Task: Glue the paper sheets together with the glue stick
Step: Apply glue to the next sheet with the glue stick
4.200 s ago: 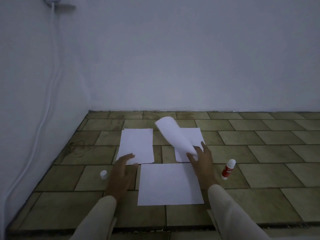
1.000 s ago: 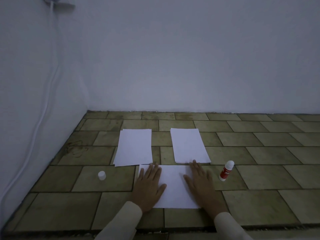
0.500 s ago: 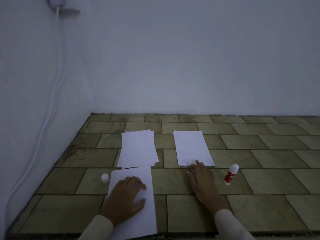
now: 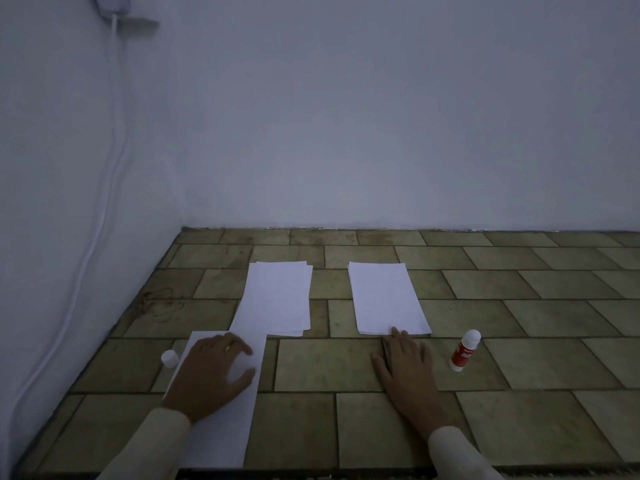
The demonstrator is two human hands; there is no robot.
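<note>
The left hand (image 4: 213, 370) lies palm down, fingers slightly curled and spread, pressing on a sheet (image 4: 221, 420) that lies flat near the floor's (image 4: 519, 420) left edge; nothing is gripped. The sheet's far right corner overlaps the near left corner of the left stack (image 4: 277, 299), a loose pile of sheets with edges fanned out of line. Just left of the sheet, touching or nearly touching its edge, stands a small white cap (image 4: 169, 358). The right hand (image 4: 408, 365) rests flat on the bare tiles, fingers together and extended, holding nothing; its fingertips (image 4: 394, 332) reach the near edge of the right stack (image 4: 386, 297), which lies square and tidy. The 2 stacks sit side by side, apart, toward the far wall (image 4: 346, 116). The glue stick (image 4: 464, 351), red with a white top, stands tilted on the tiles just right of the right hand, apart from it. A white cable (image 4: 104, 202) runs down the left wall.
</note>
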